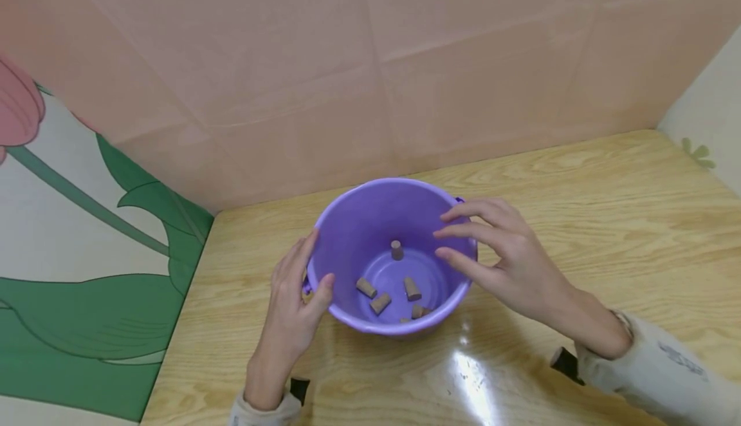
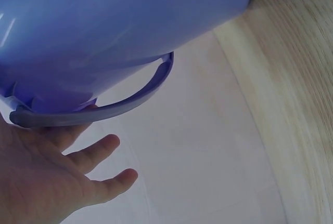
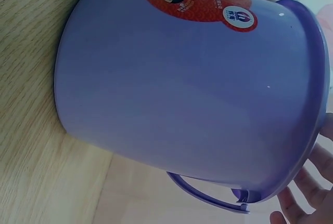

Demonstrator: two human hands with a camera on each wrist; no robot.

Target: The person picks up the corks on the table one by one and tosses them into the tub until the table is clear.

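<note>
A purple bucket (image 1: pixel 370 213) stands upright on the wooden table. Inside it, on the bottom, are several brown tapered corks; one cork (image 1: pixel 396 250) stands against the far wall, and another cork (image 1: pixel 412 288) lies near the middle. At the left rim, my left hand (image 1: pixel 295 304) rests with its fingers extended and the thumb apart. In the left wrist view, its spread fingers show beside the lowered bucket handle (image 2: pixel 125 104). My right hand (image 1: pixel 503 252) is at the right rim, fingers loosely spread over the bucket's mouth, holding nothing.
The wooden table (image 1: pixel 579 220) meets a pinkish cloth-covered wall (image 1: pixel 370 78) behind the bucket. To the left stands a panel with green leaves (image 1: pixel 87 329) and a pink flower. A red label (image 3: pixel 197 3) is on the bucket's outer side.
</note>
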